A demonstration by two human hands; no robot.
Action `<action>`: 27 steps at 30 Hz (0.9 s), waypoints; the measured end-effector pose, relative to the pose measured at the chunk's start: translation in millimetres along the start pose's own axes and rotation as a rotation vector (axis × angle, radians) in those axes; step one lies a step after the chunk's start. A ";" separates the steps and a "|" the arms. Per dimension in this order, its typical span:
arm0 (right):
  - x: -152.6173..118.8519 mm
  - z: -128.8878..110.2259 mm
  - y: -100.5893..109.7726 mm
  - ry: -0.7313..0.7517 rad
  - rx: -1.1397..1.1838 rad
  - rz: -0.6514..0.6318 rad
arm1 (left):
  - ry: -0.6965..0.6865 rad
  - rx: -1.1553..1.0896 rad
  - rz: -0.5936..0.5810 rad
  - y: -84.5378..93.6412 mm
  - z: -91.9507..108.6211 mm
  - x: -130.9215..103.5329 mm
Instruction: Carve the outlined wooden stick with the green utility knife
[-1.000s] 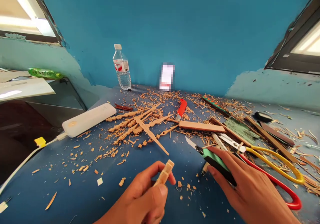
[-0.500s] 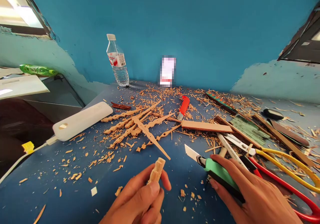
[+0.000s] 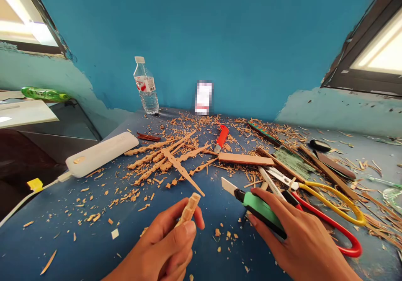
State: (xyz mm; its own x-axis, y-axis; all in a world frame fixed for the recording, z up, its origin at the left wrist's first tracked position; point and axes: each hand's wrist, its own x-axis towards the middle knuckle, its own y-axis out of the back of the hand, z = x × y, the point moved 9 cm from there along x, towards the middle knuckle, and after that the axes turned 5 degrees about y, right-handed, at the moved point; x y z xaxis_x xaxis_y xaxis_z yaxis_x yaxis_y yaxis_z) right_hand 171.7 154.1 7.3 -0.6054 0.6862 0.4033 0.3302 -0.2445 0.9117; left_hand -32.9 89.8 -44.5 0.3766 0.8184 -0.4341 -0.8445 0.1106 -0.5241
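Note:
Near the front edge, my left hand [image 3: 171,241] pinches a small carved piece of wood [image 3: 189,207], its upper end sticking out above the thumb. My right hand [image 3: 298,230] is wrapped round a green and black utility knife [image 3: 262,210]. The knife's blade is out and points up and to the left, apart from the wood. Beyond my hands lies a pile of several thin carved wooden sticks [image 3: 179,168]. A flat wooden strip [image 3: 246,159] rests to the right of the pile.
A red knife [image 3: 222,136] lies behind the strip. Scissors with yellow and red handles [image 3: 333,197] are at the right. A white power strip [image 3: 102,153] is at the left. A water bottle [image 3: 147,90] and a blurred phone [image 3: 204,98] stand by the wall. Wood shavings are scattered around.
The view has turned slightly to the right, so things on the table appear further left. Both hands keep hold of what they held.

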 end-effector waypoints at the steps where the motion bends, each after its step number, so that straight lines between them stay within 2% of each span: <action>1: -0.4 0.5 -1.2 -0.007 0.005 -0.001 | 0.001 0.003 0.004 -0.2 0.2 -0.6; 9: -4.7 -2.2 -8.4 -0.030 0.000 -0.024 | -0.025 -0.036 0.016 -4.1 2.0 -2.3; 16: -3.6 -8.1 -4.2 0.043 0.023 -0.027 | -0.020 -0.033 0.015 -4.6 2.3 -4.3; 20: -5.2 -4.8 -2.4 0.017 0.029 -0.001 | -0.018 -0.019 0.023 -2.8 1.8 -4.1; 24: -8.9 -8.3 7.0 -0.005 0.069 0.072 | -0.043 -0.028 0.018 0.6 -1.4 -4.2; 27: -10.4 -24.9 16.1 0.059 0.117 0.096 | -0.041 0.022 0.053 3.4 -6.3 -6.9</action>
State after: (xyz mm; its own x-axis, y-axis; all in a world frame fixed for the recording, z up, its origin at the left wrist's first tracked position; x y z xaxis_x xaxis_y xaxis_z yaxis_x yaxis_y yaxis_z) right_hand 165.3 125.9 19.8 -0.6072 0.6215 0.4950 0.4686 -0.2230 0.8548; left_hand -35.9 81.0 -47.9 0.3153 0.8460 -0.4299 -0.8710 0.0781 -0.4850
